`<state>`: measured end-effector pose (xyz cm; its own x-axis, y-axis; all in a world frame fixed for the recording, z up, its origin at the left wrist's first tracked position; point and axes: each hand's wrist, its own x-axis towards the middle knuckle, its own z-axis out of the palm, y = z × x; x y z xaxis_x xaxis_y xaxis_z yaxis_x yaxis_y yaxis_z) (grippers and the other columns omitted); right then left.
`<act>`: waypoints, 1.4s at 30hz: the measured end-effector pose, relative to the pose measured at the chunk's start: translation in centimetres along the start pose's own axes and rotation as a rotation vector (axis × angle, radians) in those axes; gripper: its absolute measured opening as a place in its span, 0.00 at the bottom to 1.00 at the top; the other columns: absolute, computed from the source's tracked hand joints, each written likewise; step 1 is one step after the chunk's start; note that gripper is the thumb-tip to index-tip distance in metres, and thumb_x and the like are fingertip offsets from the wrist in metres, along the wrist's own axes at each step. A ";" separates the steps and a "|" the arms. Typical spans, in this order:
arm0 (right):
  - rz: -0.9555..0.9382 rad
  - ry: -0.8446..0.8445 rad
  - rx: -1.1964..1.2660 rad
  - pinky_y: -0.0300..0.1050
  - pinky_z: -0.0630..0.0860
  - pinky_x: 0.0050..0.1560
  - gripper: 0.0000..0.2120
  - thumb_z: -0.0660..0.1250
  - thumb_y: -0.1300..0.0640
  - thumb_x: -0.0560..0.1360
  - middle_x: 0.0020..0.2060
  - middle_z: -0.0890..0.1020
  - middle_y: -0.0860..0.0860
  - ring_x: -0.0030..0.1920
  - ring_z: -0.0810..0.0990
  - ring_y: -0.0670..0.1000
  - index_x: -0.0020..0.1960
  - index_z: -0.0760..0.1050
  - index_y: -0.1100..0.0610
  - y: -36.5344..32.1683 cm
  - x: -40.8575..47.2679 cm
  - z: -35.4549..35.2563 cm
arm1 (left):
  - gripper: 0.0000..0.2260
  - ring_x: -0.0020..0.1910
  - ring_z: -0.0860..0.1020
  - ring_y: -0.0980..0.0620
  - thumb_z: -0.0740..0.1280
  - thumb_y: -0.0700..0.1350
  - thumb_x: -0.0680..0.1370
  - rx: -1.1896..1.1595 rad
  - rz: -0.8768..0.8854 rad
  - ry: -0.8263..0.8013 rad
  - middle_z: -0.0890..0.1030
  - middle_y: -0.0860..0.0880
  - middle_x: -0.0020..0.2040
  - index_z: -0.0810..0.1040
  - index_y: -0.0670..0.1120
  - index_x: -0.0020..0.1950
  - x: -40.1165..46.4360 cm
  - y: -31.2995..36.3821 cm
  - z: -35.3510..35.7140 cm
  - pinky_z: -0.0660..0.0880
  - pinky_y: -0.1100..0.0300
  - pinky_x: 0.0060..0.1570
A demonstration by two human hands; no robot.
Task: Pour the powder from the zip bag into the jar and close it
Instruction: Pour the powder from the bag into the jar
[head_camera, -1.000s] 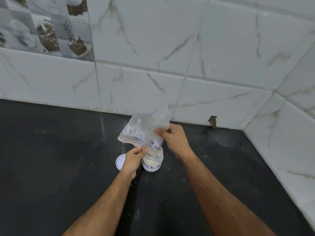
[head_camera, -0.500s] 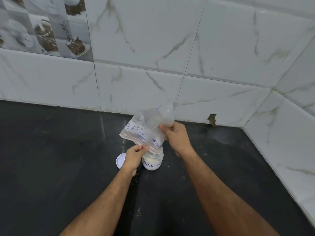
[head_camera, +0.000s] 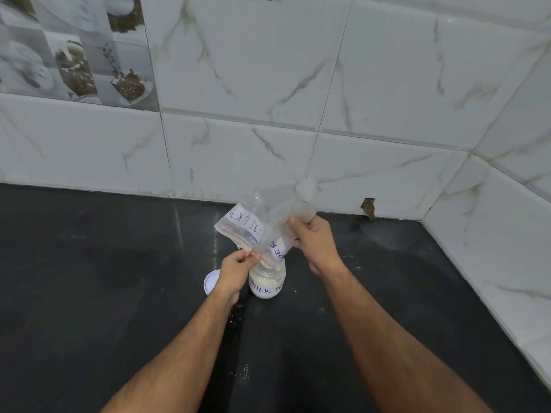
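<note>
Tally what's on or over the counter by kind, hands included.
Bag: 1
Jar: 1
Lid: 1
Hands: 2, left hand and right hand, both holding the bag over the jar
Total: 5

A dark, near-black countertop (head_camera: 89,293) fills the lower part of the view, its matte surface dusted with pale specks and catching a faint vertical streak of reflected light. It runs back to a wall of large white tiles (head_camera: 253,70) veined in grey-brown like marble. A second tiled wall (head_camera: 512,219) meets it at the right, forming a corner. At upper left sits a decorative tile panel (head_camera: 74,49) picturing cups and coffee beans. A small chipped hole (head_camera: 369,207) breaks the bottom tile edge near the corner.
</note>
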<state>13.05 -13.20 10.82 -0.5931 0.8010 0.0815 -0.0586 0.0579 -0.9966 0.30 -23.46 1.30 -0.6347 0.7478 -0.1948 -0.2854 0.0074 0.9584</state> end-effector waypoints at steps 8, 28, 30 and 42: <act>0.131 0.256 0.192 0.51 0.85 0.48 0.07 0.64 0.60 0.82 0.49 0.87 0.57 0.49 0.86 0.56 0.52 0.81 0.58 0.3 1.0 -2.9 | 0.08 0.34 0.79 0.63 0.72 0.49 0.77 0.020 -0.035 -0.121 0.86 0.57 0.42 0.83 0.49 0.55 -0.2 3.2 -0.1 0.71 0.68 0.32; 0.358 0.431 0.960 0.52 0.85 0.37 0.11 0.65 0.61 0.81 0.52 0.87 0.60 0.46 0.88 0.58 0.63 0.75 0.59 2.1 -2.0 -8.9 | 0.04 0.24 0.75 0.59 0.66 0.45 0.81 -0.153 -0.103 -0.098 0.77 0.52 0.29 0.76 0.45 0.50 2.1 9.4 7.4 0.72 0.67 0.22; 0.372 0.442 1.015 0.52 0.84 0.35 0.11 0.66 0.62 0.81 0.50 0.87 0.61 0.46 0.88 0.60 0.63 0.76 0.59 2.0 -2.0 -10.0 | 0.06 0.28 0.80 0.58 0.64 0.45 0.82 -0.199 -0.109 -0.144 0.82 0.51 0.33 0.79 0.44 0.52 2.1 9.9 8.6 0.76 0.65 0.26; 0.669 0.333 0.465 0.47 0.82 0.30 0.24 0.65 0.40 0.79 0.50 0.85 0.61 0.39 0.88 0.58 0.56 0.75 0.63 1.5 -1.1 -18.6 | 0.11 0.36 0.76 0.58 0.69 0.42 0.79 0.208 0.352 -0.033 0.81 0.51 0.38 0.79 0.48 0.36 2.6 12.1 16.8 0.72 0.68 0.38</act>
<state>28.53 -2.92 8.98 -0.3598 0.7164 -0.5978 -0.1470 -0.6762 -0.7219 7.22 -10.32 15.93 -0.6434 0.7494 0.1565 0.0990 -0.1214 0.9877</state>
